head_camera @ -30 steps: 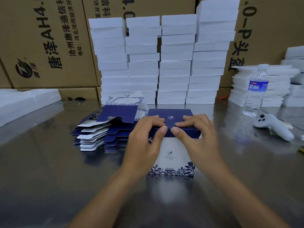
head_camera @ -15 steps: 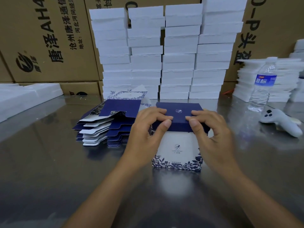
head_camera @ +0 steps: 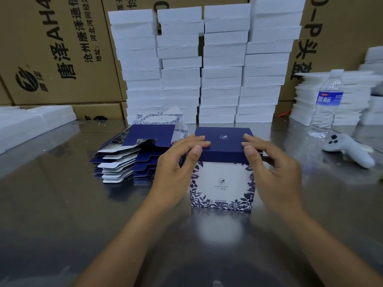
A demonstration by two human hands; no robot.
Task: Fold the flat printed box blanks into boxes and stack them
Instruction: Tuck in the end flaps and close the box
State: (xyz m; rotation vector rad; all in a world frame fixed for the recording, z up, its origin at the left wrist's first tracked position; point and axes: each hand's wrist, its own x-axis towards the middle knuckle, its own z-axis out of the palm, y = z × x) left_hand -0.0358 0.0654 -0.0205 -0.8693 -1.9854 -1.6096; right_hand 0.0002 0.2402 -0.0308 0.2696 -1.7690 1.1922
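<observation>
The folded box [head_camera: 222, 183] stands upright on the table [head_camera: 62, 214]. Your left hand [head_camera: 176, 168] holds its dark blue lid at the front left corner, and your right hand [head_camera: 275, 170] at the front right. Each grip is closed on the lid, with fingers lying on top and the thumb against the front edge. Left of the box lies the pile of flat blanks [head_camera: 132, 158]. Behind the box stand white foam stacks [head_camera: 207, 69]. To its right are a water bottle [head_camera: 325, 104] and a grey controller [head_camera: 348, 150].

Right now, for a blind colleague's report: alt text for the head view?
The left hand and right hand pinch the navy top of a printed box on a metal table. Flat blanks lie stacked beside it, white blocks behind.
</observation>
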